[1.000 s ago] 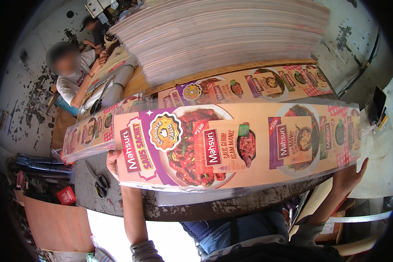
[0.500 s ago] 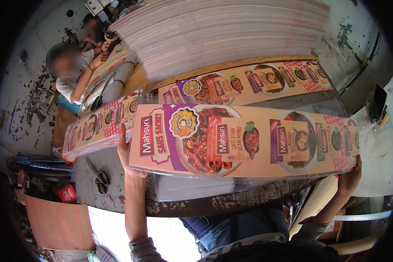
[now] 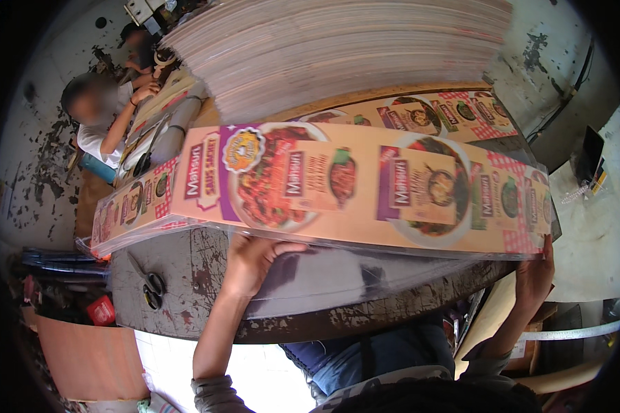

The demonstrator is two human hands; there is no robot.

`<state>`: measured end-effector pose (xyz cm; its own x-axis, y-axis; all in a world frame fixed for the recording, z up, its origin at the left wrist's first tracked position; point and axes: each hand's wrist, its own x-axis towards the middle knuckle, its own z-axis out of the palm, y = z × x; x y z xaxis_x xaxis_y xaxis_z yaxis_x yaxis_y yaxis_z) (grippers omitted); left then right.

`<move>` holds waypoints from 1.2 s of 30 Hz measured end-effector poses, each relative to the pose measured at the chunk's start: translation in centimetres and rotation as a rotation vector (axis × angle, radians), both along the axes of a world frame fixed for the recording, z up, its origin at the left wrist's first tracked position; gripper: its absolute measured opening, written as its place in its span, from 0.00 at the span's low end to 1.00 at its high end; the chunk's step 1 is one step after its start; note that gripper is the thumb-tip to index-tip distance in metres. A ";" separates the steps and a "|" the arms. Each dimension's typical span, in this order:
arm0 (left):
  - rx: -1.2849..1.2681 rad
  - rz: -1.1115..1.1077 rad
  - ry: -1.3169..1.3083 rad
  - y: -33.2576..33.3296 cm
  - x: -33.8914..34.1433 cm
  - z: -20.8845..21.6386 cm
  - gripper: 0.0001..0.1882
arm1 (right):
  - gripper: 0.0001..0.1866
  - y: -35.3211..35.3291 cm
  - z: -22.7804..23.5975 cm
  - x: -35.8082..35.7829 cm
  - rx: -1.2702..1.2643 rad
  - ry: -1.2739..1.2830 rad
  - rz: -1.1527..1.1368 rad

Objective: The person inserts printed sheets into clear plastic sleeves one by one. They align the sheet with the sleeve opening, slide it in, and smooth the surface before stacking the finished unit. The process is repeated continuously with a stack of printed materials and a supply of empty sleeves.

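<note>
Landmark: long printed carton sheet (image 3: 365, 186), food pictures on it, held flat above the table (image 3: 200, 268), spanning nearly the whole width.
Far left of sheet: second person (image 3: 100, 113) seated at the table's far end, arms over another printed sheet; face not described.
Below sheet's left end: black-handled scissors (image 3: 151, 283) lying on bare table; small red object (image 3: 101, 310) lower down, off the table edge.
Behind sheet: tall stack of flat sheets (image 3: 337, 48), crowding the far side; more printed sheets (image 3: 434, 113) lie flat between stack and held sheet.
Under sheet: clear plastic film (image 3: 337, 275) hanging from its near edge, draping over the table.
Open room: bare strip of table at near left; near rim worn and chipped.
Left hand (image 3: 255, 258): under the sheet, left of centre, fingers spread flat against its underside, supporting it.
Right hand (image 3: 536, 272): at the sheet's right near corner, fingers pinching the edge; fingertips hidden behind it.
</note>
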<state>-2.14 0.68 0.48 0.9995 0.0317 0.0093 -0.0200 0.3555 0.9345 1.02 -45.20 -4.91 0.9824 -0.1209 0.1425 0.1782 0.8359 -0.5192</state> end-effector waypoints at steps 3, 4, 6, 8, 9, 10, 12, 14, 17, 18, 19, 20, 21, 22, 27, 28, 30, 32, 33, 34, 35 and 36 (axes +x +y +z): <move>0.047 -0.319 -0.099 -1.0 0.0 -0.4 0.30 | 0.20 3.9 0.7 0.1 0.094 -0.050 0.116; 0.039 -0.340 -0.116 -1.3 0.0 -0.6 0.29 | 0.21 6.0 1.4 0.2 0.140 -0.005 0.114; -0.018 -0.297 -0.088 -1.4 -0.1 -0.9 0.27 | 0.21 9.9 3.0 0.2 0.213 0.090 0.133; -0.116 -0.168 0.004 -1.4 -0.3 -1.2 0.26 | 0.21 13.3 4.6 0.2 0.262 0.190 0.177; -0.164 -0.092 -0.002 -1.2 -0.2 -0.9 0.25 | 0.22 14.3 4.9 0.3 0.227 0.220 0.217; -0.213 -0.015 -0.007 -0.9 0.0 -0.2 0.24 | 0.22 15.0 5.1 0.5 0.191 0.249 0.256; -0.317 0.158 -0.040 0.0 0.4 1.1 0.23 | 0.23 16.4 5.5 0.5 0.068 0.268 0.323; -0.339 0.265 -0.155 2.1 0.5 1.6 0.20 | 0.24 17.1 6.4 0.4 -0.105 0.246 0.374; -0.193 0.483 -0.305 6.4 0.2 2.5 0.14 | 0.22 16.4 6.5 0.2 -0.181 0.242 0.476; -0.145 0.618 -0.281 7.5 0.1 3.1 0.11 | 0.20 16.0 6.3 0.1 -0.225 0.206 0.466; -0.077 0.751 -0.290 9.6 0.2 2.9 0.10 | 0.18 15.3 5.8 -0.1 -0.270 0.172 0.455; -0.018 0.839 -0.330 12.3 -0.3 2.2 0.10 | 0.17 14.9 5.6 -0.2 -0.319 0.141 0.451; -0.008 0.974 -0.307 13.5 -0.3 2.4 0.09 | 0.15 14.5 5.6 -0.1 -0.376 0.124 0.449; 0.021 1.055 -0.280 14.8 -0.6 2.3 0.10 | 0.14 14.0 5.7 -0.1 -0.428 0.106 0.444; 0.084 1.180 -0.022 21.8 -1.7 -1.0 0.14 | 0.12 13.1 7.0 0.3 -0.728 -0.026 0.545; 0.133 1.210 0.035 22.4 -1.6 -1.3 0.16 | 0.12 13.1 7.5 0.4 -0.814 -0.049 0.576; 0.230 1.148 0.081 23.0 -1.4 -1.5 0.25 | 0.11 13.3 8.6 0.8 -0.997 -0.137 0.609; 0.275 1.208 0.040 21.4 -0.2 -0.7 0.29 | 0.10 13.7 9.6 1.9 -1.184 -0.277 0.613; 0.300 1.241 0.016 20.7 0.0 -0.4 0.31 | 0.09 13.8 9.7 2.9 -1.319 -0.414 0.538; 0.307 1.250 -0.013 20.9 -0.2 -0.3 0.32 | 0.08 14.1 9.7 4.1 -1.447 -0.560 0.453; 0.314 1.258 -0.041 21.0 -0.4 -0.3 0.33 | 0.08 14.4 9.7 5.4 -1.570 -0.707 0.362; 0.319 1.262 -0.071 21.0 -0.3 -0.5 0.34 | 0.07 14.5 9.5 6.7 -1.658 -0.742 0.300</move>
<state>-2.45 21.70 -0.06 0.2790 0.9294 0.2418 -0.2277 -0.1806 0.9568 7.73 -30.71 4.55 0.6284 0.7255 0.2807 0.6872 -0.3486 -0.6374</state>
